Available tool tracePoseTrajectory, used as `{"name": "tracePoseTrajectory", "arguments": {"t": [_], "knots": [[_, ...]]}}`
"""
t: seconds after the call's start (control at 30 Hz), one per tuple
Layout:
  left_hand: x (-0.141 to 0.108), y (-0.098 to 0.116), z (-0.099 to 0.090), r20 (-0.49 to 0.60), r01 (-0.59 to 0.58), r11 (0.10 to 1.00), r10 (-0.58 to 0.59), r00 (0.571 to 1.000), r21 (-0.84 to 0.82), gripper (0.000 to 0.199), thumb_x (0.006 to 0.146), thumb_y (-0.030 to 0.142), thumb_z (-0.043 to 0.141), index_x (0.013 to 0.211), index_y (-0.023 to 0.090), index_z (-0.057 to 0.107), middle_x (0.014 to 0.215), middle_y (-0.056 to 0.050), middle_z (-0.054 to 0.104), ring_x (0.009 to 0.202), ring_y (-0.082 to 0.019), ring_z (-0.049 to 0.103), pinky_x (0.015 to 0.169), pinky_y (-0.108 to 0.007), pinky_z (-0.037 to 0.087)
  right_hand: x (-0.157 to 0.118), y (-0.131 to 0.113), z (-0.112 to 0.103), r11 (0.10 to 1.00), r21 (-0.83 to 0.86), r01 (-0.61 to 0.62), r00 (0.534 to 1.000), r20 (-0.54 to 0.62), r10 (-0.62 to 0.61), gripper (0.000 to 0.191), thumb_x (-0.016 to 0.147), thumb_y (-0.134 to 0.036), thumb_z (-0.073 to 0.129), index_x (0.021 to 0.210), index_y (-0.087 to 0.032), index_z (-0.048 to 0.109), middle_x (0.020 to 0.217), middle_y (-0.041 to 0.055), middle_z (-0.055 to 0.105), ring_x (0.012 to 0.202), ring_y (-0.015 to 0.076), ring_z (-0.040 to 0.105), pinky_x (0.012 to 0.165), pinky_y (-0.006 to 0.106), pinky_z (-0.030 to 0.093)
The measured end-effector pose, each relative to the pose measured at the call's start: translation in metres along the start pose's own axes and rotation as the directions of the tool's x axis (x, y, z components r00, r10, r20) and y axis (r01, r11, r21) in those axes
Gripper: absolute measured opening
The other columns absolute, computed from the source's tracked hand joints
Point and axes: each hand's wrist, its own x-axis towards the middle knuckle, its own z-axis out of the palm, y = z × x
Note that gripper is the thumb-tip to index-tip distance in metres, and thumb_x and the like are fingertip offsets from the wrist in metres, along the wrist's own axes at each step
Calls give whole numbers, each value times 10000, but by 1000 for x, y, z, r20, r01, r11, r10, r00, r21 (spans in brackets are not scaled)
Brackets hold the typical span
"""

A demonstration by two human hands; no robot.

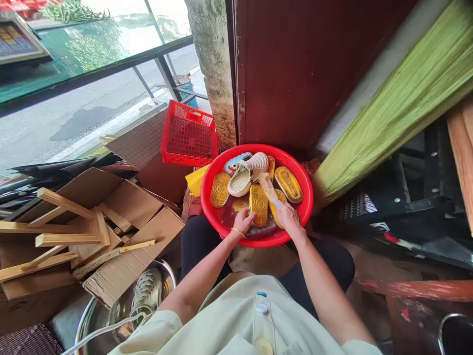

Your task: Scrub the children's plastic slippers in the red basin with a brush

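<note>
In front of me a round red basin (306,207) holds several yellow-soled slippers, two whitish clogs and some water. My left hand (244,221) grips the near edge of a yellow sole (259,204), thumb and fingers closed on it. My right hand (288,217) is wrapped round the blue-tipped handle of a scrubbing brush (266,186), whose head lies beside the upper part of that sole. Behind the brush sits a cream clog (240,181). A blue patterned slipper (235,161) rests at the basin's back left, and a yellow sole (288,184) lies at the right.
A red crate (190,135) stands behind the basin at the left. Cardboard (129,246) and a wooden stool (74,239) lie left. Below them a metal bowl (168,271) holds a white shoe (147,291). A dark red door (295,69) rises behind; a reddish wooden bar (424,290) is at right.
</note>
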Motion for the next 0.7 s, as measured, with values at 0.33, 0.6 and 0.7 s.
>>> {"name": "tracePoseTrajectory", "arguments": {"t": [0.33,0.6,0.7], "knots": [[-5,20,-18,166,-475,549,518,839,687,308,923,248,591,1221,184,632,1110,-123,705,1075,-282,645,964,-417,487,-66,36,14,972,201,119,961,-268,-62,527,988,-266,463,1484,-191,623,1211,126,760,1031,248,735,928,329,578],[-1,-6,-10,312,-446,516,329,891,731,387,838,225,693,1218,163,659,1219,-155,661,1088,-283,646,955,-399,535,-93,39,1,986,-119,114,984,-120,-128,538,1002,-230,472,1525,-276,586,1127,95,732,811,196,700,678,263,521],[5,-5,-9,369,-489,531,323,872,692,219,841,247,707,1052,187,716,1193,-125,693,1090,-268,656,982,-386,533,-114,17,14,958,-163,238,971,40,-234,564,1019,-225,435,1573,-287,522,1087,84,715,739,172,694,601,252,481]]}}
